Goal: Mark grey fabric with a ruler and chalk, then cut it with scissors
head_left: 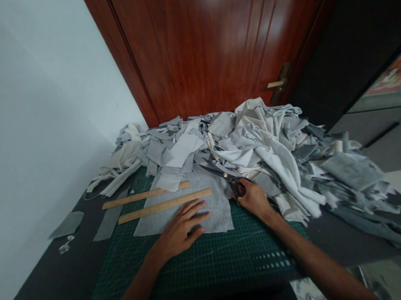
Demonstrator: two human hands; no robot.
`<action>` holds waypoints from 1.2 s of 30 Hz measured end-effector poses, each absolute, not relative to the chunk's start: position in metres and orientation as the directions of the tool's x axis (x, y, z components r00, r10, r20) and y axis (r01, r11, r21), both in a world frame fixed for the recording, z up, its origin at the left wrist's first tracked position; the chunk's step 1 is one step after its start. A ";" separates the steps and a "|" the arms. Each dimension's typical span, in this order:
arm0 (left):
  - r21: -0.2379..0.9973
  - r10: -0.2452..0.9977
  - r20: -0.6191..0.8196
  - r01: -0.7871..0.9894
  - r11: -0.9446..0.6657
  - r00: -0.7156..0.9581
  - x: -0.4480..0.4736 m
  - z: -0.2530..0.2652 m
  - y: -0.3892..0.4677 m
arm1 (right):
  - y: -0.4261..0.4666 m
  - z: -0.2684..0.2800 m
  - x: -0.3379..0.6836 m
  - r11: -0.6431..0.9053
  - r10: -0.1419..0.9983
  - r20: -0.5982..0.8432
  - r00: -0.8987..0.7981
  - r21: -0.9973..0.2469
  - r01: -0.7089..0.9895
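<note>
My left hand [183,228] lies flat with its fingers spread on a piece of grey fabric [221,216]. In my right hand [253,197] are black-handled scissors [226,176], their blades pointing up and left over the fabric, slightly apart. Two wooden rulers lie nearly parallel across the left part of the fabric: the nearer ruler [163,206] ends just above my left fingers, the farther ruler [138,197] sits behind it. A small pale fabric scrap [169,182] overlaps the farther ruler. Beneath everything is a green gridded cutting mat [220,257].
A big heap of grey and white cloth [247,142] covers the table's back and right side, against a reddish wooden door [197,50]. On the left lie a grey scrap [67,224], a grey strip [108,222] and a bit of white string [67,245]. A white wall [42,110] borders the left.
</note>
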State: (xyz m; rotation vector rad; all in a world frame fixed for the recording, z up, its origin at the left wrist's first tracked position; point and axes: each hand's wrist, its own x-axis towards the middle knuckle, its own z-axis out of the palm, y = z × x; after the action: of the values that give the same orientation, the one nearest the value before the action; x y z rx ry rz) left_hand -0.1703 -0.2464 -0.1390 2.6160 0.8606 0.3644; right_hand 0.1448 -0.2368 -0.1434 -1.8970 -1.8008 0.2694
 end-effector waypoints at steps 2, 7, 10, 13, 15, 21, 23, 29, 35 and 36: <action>0.460 0.653 0.152 0.531 -0.711 0.742 -0.171 -0.141 -0.246 | -0.236 -0.146 0.144 -0.028 0.979 0.168 0.113 -0.437 0.899; 0.478 0.762 0.221 0.613 -0.629 0.609 -0.176 -0.151 -0.240 | -0.234 -0.149 0.142 -0.077 0.983 0.128 0.131 -0.364 0.928; 0.456 0.806 0.283 0.666 -0.590 0.521 -0.181 -0.158 -0.231 | -0.234 -0.150 0.142 -0.091 0.983 0.118 0.140 -0.347 0.933; 0.440 0.830 0.348 0.705 -0.556 0.437 -0.188 -0.166 -0.222 | -0.235 -0.152 0.144 -0.075 0.985 0.122 0.123 -0.339 0.938; 0.431 0.843 0.373 0.732 -0.528 0.388 -0.192 -0.172 -0.217 | -0.236 -0.152 0.145 -0.066 0.987 0.115 0.111 -0.338 0.939; 0.416 0.863 0.409 0.782 -0.465 0.295 -0.202 -0.179 -0.204 | -0.239 -0.145 0.145 -0.075 0.993 0.061 0.103 -0.353 0.932; 0.411 0.865 0.415 0.791 -0.453 0.280 -0.205 -0.179 -0.201 | -0.240 -0.143 0.144 -0.069 0.994 0.058 0.097 -0.371 0.926; 0.425 0.886 0.417 0.818 -0.388 0.204 -0.220 -0.178 -0.197 | -0.248 -0.140 0.136 -0.015 0.994 0.091 0.057 -0.404 0.915; 0.421 0.874 0.457 0.825 -0.377 0.166 -0.226 -0.174 -0.198 | -0.257 -0.132 0.115 0.044 0.999 0.037 -0.031 -0.457 0.889; 0.423 0.872 0.462 0.824 -0.377 0.162 -0.227 -0.174 -0.198 | -0.257 -0.130 0.110 0.039 0.999 0.013 -0.037 -0.452 0.891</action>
State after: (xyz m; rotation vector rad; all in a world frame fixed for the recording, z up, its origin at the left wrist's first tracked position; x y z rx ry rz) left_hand -0.2266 -0.1979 -0.1736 2.3382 1.7100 1.0127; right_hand 0.1095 -0.2573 -0.1297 -1.9191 -1.9970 0.4637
